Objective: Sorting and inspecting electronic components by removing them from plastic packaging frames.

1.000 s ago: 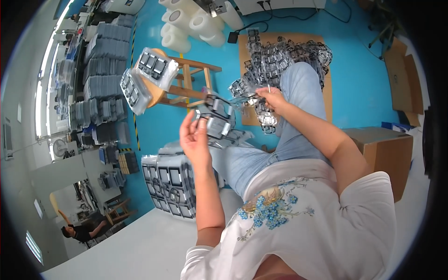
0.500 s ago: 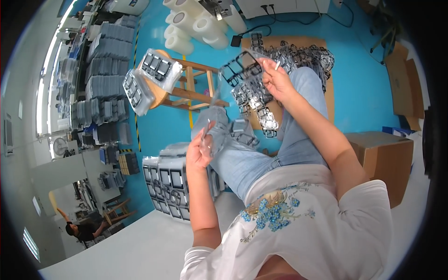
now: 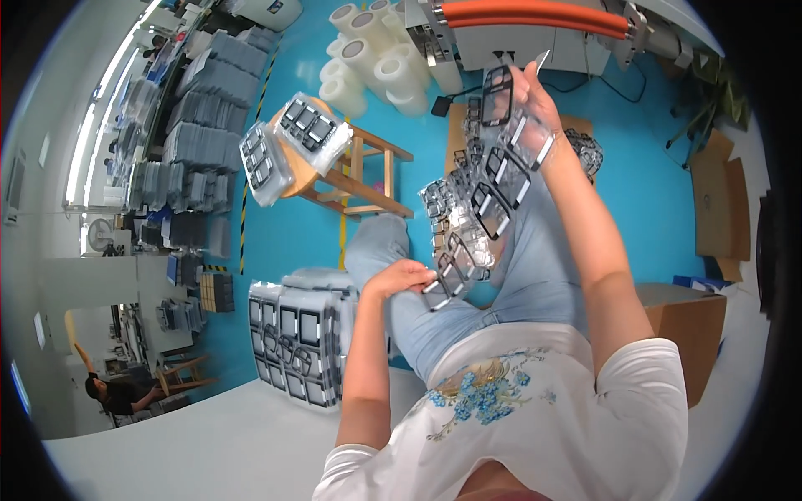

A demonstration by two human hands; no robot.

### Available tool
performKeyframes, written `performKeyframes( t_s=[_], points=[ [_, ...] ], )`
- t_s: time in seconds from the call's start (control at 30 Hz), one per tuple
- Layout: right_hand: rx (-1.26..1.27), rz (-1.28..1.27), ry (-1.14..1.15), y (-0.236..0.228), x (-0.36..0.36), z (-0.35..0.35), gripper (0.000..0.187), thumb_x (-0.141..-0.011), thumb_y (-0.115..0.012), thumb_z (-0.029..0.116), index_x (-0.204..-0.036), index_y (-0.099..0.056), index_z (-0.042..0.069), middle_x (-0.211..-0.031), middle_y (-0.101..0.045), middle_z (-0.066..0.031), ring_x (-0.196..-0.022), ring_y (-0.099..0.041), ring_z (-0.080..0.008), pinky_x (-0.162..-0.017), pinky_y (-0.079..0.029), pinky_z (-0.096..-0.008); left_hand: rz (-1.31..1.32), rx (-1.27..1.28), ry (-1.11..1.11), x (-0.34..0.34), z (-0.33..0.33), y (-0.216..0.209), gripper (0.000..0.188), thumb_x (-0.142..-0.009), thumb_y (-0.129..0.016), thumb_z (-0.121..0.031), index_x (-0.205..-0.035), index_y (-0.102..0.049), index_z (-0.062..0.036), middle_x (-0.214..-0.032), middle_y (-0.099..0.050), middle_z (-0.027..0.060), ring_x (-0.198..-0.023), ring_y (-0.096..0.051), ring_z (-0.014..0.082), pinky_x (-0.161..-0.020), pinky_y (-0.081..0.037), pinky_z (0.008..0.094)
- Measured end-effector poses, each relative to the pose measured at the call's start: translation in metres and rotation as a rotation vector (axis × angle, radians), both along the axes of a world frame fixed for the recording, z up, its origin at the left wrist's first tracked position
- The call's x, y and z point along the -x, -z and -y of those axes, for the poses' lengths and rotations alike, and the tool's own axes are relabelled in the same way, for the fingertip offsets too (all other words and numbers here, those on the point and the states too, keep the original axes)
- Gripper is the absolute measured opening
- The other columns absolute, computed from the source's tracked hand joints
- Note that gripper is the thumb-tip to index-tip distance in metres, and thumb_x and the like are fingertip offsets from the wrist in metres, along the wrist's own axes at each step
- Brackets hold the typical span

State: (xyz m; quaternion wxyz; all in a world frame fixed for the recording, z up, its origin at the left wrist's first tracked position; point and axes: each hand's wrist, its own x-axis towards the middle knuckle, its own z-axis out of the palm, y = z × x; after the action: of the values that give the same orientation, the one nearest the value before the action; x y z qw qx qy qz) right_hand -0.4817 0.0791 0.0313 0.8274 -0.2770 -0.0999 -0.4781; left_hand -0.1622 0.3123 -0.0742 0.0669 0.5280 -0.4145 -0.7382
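Note:
My right hand [image 3: 541, 108] is raised at the upper middle, its fingers closed on a clear plastic sheet with black rectangular frames [image 3: 506, 177]. A small whitish piece [image 3: 542, 61] sticks out at its fingertips. Lower down, over my lap, my left hand [image 3: 399, 278] pinches the edge of a clear strip with black frames [image 3: 445, 280]. Whether the two hands hold one continuous piece, I cannot tell. A heap of similar black-framed clear pieces [image 3: 447, 204] lies between my knees, partly hidden behind the sheet.
On the left, a wooden stool [image 3: 313, 171] bears bagged frame sheets [image 3: 311, 125]. Bagged stacks of frames [image 3: 294, 338] stand beside my left leg. Film rolls [image 3: 361, 58], a machine with an orange roller [image 3: 535, 15] and a cardboard box [image 3: 687, 334] surround me. A person [image 3: 117, 394] sits at far left.
My right hand has moved up and to the right with its sheet. My left hand has gone lower and inward, over my lap. The view has tilted up, showing the orange roller.

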Motion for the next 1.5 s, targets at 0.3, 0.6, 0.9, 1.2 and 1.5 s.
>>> performKeyframes(
  t_s=[0.3, 0.6, 0.9, 1.2, 1.5],
  points=[
    [0.250, -0.463, -0.214, -0.021, -0.030, -0.036, 0.040, -0.099, -0.058, 0.036, -0.071, -0.048, 0.010, -0.065, -0.046, 0.0027, -0.066, -0.045, -0.0068, -0.061, -0.037, -0.0216, -0.466, 0.443, -0.363, 0.074, 0.069, -0.067, 0.104, -0.079, -0.083, -0.022, -0.156, -0.014, -0.0057, -0.145, -0.045, 0.0155, -0.136, -0.042, 0.0250, -0.110, -0.036, 0.0377],
    [0.218, -0.598, -0.405, -0.022, -0.039, -0.056, 0.043, -0.096, -0.064, 0.034, -0.063, -0.044, 0.014, -0.058, -0.041, 0.0053, -0.055, -0.041, -0.0052, -0.051, -0.032, -0.0215, 0.003, 1.011, -0.266, 0.058, 0.061, -0.101, 0.073, -0.067, -0.089, -0.029, -0.131, -0.060, -0.0072, -0.134, -0.055, 0.0121, -0.130, -0.048, 0.0256, -0.115, -0.027, 0.0413],
    [0.611, -1.296, 0.382, 0.017, -0.052, -0.041, 0.035, -0.092, -0.070, 0.030, -0.113, -0.063, 0.004, -0.106, -0.066, -0.0033, -0.091, -0.061, -0.0091, -0.078, -0.050, -0.0258, -0.436, 0.166, -0.528, 0.058, 0.034, -0.112, 0.009, -0.095, -0.066, -0.013, -0.091, -0.060, -0.0071, -0.081, -0.065, 0.0012, -0.070, -0.061, 0.0076, -0.059, -0.048, 0.0215],
    [1.066, -1.055, 0.230, 0.000, -0.054, -0.080, 0.075, -0.062, -0.091, 0.018, -0.131, -0.062, 0.011, -0.126, -0.065, -0.0033, -0.081, -0.061, -0.0073, -0.064, -0.048, -0.0256, -0.649, -0.115, -1.055, 0.036, 0.029, -0.090, 0.010, -0.096, -0.064, -0.017, -0.091, -0.063, -0.0094, -0.075, -0.063, -0.0023, -0.062, -0.058, 0.0082, -0.065, -0.050, 0.0310],
    [0.696, -1.059, 0.325, -0.079, -0.109, -0.036, 0.015, -0.089, -0.073, 0.012, -0.096, -0.071, -0.001, -0.089, -0.072, -0.0039, -0.079, -0.064, -0.0073, -0.072, -0.050, -0.0237, -0.127, 0.973, -1.060, 0.032, 0.044, -0.071, 0.035, -0.101, -0.053, -0.035, -0.119, -0.058, -0.0046, -0.108, -0.059, 0.0030, -0.100, -0.054, 0.0136, -0.089, -0.043, 0.0301]
  ],
)
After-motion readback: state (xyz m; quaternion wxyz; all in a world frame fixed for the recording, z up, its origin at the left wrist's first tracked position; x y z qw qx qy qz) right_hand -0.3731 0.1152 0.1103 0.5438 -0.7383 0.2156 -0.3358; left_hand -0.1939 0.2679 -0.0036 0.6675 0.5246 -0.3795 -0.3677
